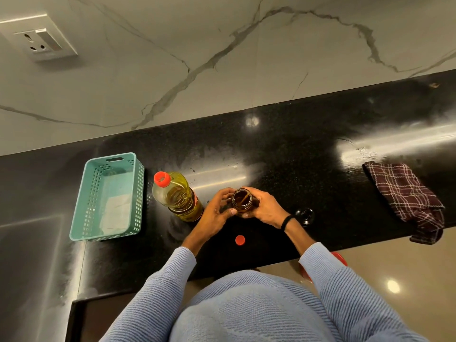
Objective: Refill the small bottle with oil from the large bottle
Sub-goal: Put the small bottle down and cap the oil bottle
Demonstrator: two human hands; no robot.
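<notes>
Small bottle [243, 199], amber glass with its mouth uncovered, sits between both hands over the near middle of the black bench [296, 156]; I cannot tell whether its base rests on the surface or hangs just above it. My left grip [217, 213] curls round its left side and my right grip [264, 208] wraps the right side, so both are closed on it. The large bottle [176, 196] stands upright just left of my left wrist, still holding plenty of yellow oil, and its red neck looks open. A red cap [240, 240] lies loose on the bench nearer to me. A small dark round piece [304, 215] sits just right of my right wrist; it may be the lid, though I cannot be sure. As I judge it, the main risk is my left arm swinging out and tipping the large bottle, which would flood the glossy bench. Pouring from a heavy bottle into so narrow a mouth could also overshoot, and oil on the glass would make my hold slip. The checked cloth [404, 196] lies far right, well away.
</notes>
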